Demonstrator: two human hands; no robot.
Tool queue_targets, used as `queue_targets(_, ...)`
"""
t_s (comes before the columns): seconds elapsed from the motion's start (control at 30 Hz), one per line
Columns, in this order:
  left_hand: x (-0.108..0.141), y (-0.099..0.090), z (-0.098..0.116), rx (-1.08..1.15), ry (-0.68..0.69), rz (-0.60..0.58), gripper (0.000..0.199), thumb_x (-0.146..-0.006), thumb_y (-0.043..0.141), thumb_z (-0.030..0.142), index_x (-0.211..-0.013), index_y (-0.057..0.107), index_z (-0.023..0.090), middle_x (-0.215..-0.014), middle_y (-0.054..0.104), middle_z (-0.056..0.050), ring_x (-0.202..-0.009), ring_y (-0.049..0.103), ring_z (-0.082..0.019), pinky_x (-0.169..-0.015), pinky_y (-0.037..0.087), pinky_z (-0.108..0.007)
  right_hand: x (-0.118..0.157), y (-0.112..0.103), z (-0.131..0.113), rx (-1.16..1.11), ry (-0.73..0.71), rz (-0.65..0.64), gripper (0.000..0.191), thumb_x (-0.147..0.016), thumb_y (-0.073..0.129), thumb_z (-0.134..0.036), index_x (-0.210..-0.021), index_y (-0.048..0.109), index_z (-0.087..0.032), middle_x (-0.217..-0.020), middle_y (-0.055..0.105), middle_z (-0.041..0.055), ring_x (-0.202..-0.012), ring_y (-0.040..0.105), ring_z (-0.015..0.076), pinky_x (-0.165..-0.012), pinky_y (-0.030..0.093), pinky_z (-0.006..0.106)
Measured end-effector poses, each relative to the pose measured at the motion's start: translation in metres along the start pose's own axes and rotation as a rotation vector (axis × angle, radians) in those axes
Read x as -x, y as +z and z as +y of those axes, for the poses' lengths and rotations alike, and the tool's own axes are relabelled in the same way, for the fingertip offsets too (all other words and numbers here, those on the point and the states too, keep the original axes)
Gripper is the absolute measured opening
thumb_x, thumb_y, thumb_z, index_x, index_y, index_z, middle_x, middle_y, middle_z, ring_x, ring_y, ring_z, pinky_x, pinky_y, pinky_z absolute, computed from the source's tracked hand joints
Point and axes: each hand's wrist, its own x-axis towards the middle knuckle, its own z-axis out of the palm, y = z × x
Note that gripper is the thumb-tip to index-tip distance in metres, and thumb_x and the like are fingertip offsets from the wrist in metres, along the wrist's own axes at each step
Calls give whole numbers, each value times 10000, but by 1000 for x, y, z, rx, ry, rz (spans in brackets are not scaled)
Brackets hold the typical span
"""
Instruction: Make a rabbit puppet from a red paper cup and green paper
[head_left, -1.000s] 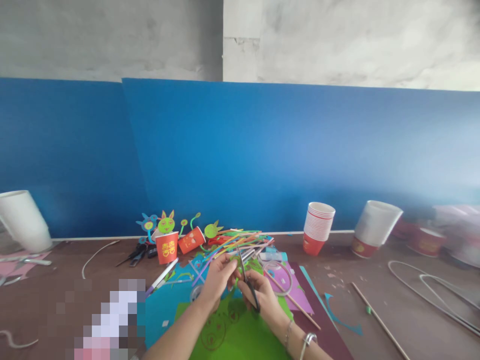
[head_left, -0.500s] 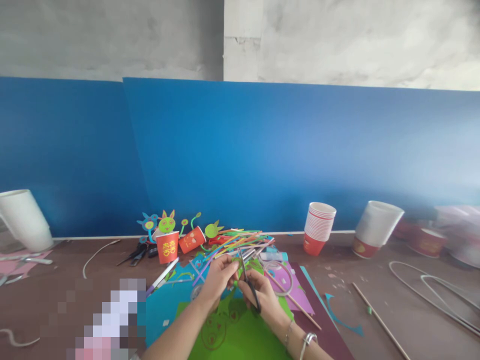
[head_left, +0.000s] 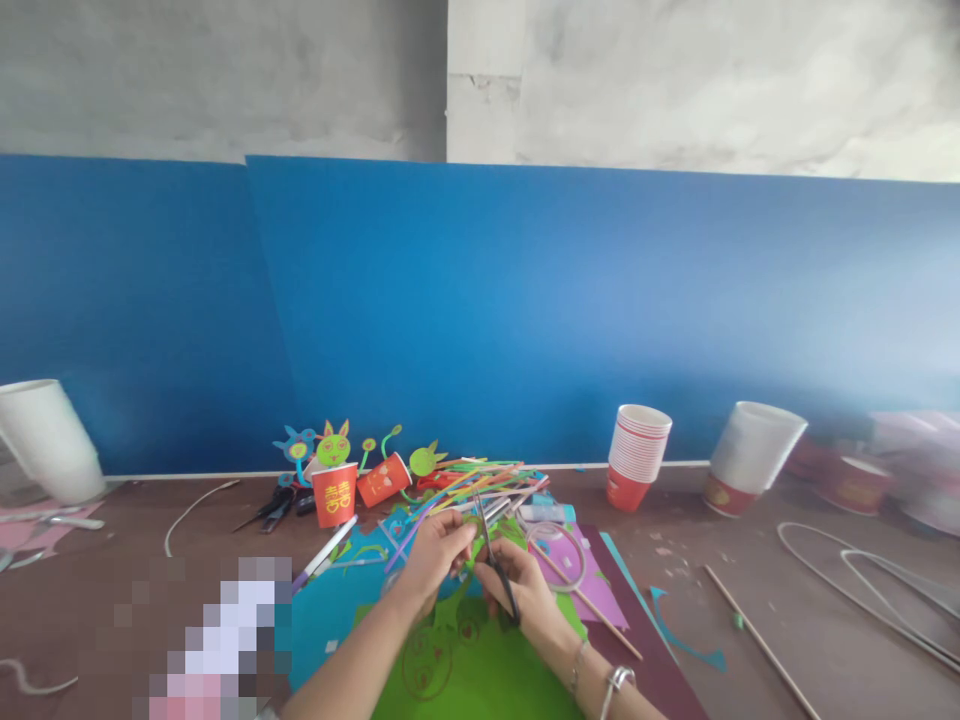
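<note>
My right hand (head_left: 516,585) is closed on black-handled scissors (head_left: 493,555), whose blades point up and away. Close beside it, my left hand (head_left: 440,550) pinches a small piece of green paper (head_left: 472,532) next to the blades. Under both hands lies a large green sheet (head_left: 487,675) with a cut upper edge. Round faces and hearts are drawn on that sheet in dark lines. My fingers hide part of the small piece, and whether the blades touch it I cannot tell.
Blue paper (head_left: 315,625) and purple paper (head_left: 611,600) lie around the green sheet. Beyond are coloured pipe cleaners (head_left: 480,480), a glue stick (head_left: 547,513), and a red cup (head_left: 335,497). Stacked paper cups (head_left: 637,450) stand at right, near a wooden stick (head_left: 757,635).
Both hands stay in nearly the same place. The scissors and the small green piece have shifted only slightly.
</note>
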Motion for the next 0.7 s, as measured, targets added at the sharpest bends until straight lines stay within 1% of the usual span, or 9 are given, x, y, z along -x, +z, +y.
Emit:
queue_targets(0.1,0,-2,1,-9,-13,-17,325,-653,691,421,-564,491,180,-436,498,50,-331,314,-45,-356,181,-199,1,-1,-2,10,6,-9,376,-634,727,-488,-715,549,-167,-459,502,-75,-375,437,63,-361,324,169)
queue_targets(0.27,-1,-6,2,-3,-28,-35,303,-654,683,408,-573,498,182,-443,496,53,-339,308,-46,-366,168,-201,0,-1,-1,21,18,-3,374,-639,720,-492,-686,526,-176,-412,457,-90,-334,386,53,-331,277,164)
queue_targets(0.5,-1,-7,2,15,-28,-40,294,-655,679,384,-558,483,189,-429,464,61,-340,279,-46,-375,143,-208,-1,-1,4,27,6,1,363,-642,723,-483,-687,531,-178,-389,435,-98,-307,362,47,-312,257,161)
queue_targets(0.7,-1,-7,0,19,-19,-22,265,-668,660,356,-566,485,185,-430,421,75,-351,274,-43,-381,130,-206,-3,-2,5,34,9,-21,353,-655,720,-469,-710,544,-168,-410,468,-87,-321,385,46,-321,274,157)
